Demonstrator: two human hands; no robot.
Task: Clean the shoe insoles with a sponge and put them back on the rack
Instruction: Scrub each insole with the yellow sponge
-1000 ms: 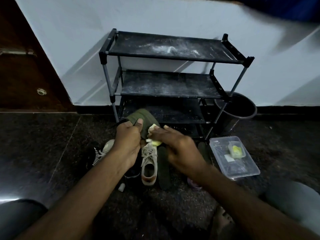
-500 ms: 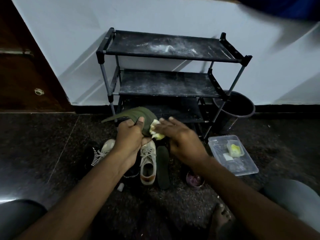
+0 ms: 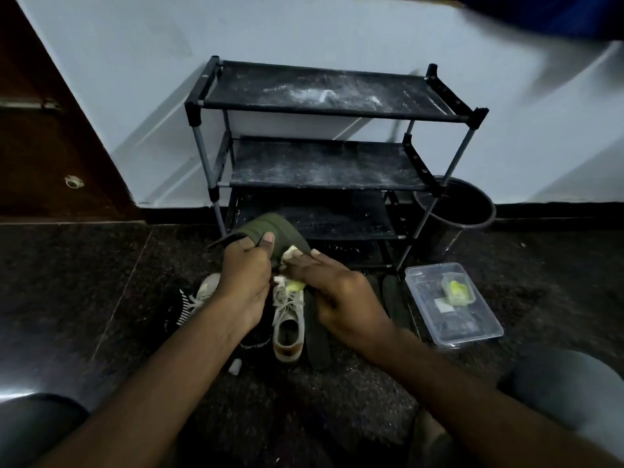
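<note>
We hold the insole [image 3: 270, 229] in front of the rack [image 3: 324, 170], its long axis rising away from us toward the low shelf, left hand [image 3: 244, 271] pinching its near end, right hand [image 3: 332, 288] pressing the sponge [image 3: 292, 282] onto it from the right.

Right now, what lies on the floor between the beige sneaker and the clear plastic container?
In the head view, dark insoles lie flat between the beige sneaker and the clear plastic container; the right hand partly covers that stretch.

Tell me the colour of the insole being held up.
Olive green. The insole shows best in the head view, pinched by the left hand.
</note>
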